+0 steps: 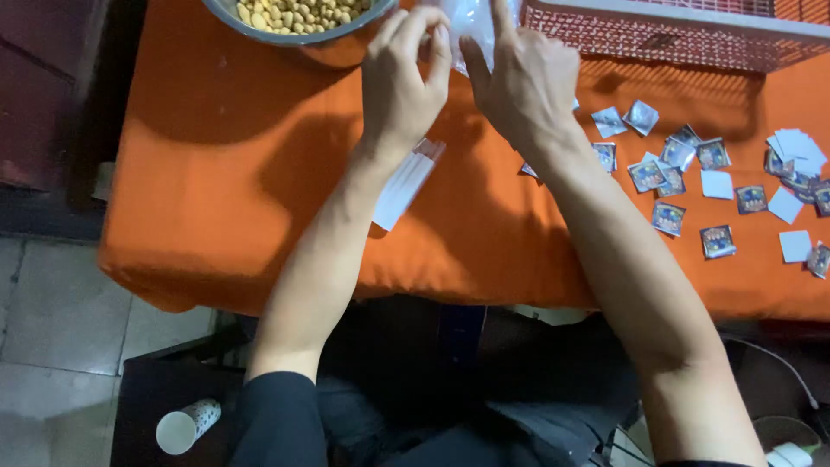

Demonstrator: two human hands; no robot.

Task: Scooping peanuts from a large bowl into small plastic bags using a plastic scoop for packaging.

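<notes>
At far table edge, left hand (402, 82) and right hand (523, 78) pinching clear plastic bag (467, 22) (top cut off), long axis indiscernible.

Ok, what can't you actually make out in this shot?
Head view only:
- Clear plastic bag: cut off by the top edge, contents unseen.
- Metal bowl of nuts: top cut off.
- White strip stack: partly under the left hand.
- Small packets: print too small.
- Right hand: grip hidden by fingers.

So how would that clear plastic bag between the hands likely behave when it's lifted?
The clear plastic bag, pinched between the left hand and right hand, looks thin and crinkled, so probably floppy and very light. Its glossy film may be slippery, and it likely sags unless held at the rim.
</notes>
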